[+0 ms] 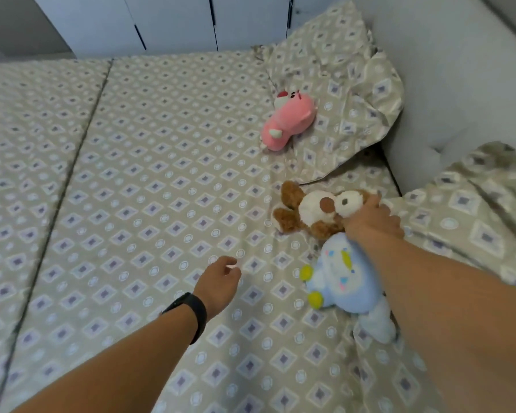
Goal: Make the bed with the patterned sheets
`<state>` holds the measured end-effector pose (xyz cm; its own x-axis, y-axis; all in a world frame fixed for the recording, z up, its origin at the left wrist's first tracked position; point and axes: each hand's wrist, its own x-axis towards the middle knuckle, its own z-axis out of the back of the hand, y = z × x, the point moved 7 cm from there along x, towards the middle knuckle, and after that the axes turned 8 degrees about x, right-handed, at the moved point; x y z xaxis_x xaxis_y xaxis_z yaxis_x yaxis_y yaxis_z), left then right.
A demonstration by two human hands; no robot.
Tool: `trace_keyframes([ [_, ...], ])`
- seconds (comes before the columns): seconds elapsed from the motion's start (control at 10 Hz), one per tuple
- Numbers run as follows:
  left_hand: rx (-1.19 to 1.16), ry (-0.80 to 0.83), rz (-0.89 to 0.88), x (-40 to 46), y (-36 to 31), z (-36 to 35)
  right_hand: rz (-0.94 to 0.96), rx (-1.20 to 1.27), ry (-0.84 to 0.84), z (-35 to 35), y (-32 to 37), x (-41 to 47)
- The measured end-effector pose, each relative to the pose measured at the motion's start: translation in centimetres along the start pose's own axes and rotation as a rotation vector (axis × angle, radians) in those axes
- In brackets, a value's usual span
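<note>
Three soft toys lie on the patterned sheet (161,180) in the head view, all toward the right side of the bed: a pink plush (286,120) resting against a pillow (349,93) in the same diamond print, a brown and white plush dog (313,210) below it, and a pale blue plush (343,281) nearest the person. The right hand (370,222) sits on the brown dog's head with its fingers curled over it — it looks like a grip, though the fingertips are hidden behind the toy. The blue plush lies just under that forearm; whether the hand also holds it I cannot tell. The left hand (221,278), with a black wristband (191,311) on its wrist, hovers just above the sheet, fingers loosely curled and holding nothing. The sheet already covers the mattress fairly flat, with faint creases near the toys and a second pillow (471,210) at the right edge against the white headboard (447,84). White cabinet doors (173,19) stand beyond the bed. The cloth looks thin, light and limp, so it should slide and wrinkle easily — best pinched at a hem or corner and drawn taut rather than pushed from the middle. The plush toys appear light and squashy, safe to grab anywhere; lifting them clear seems the step in hand.
</note>
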<state>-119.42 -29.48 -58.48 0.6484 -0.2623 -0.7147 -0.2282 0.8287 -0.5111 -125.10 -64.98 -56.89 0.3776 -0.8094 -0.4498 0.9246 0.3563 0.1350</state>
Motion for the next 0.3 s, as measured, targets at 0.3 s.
trace_keyframes([
  [0.3, 0.105, -0.036, -0.167, -9.5, -11.8, 9.6, 0.217, -0.075, -0.042, 15.0, 5.5, -9.9],
])
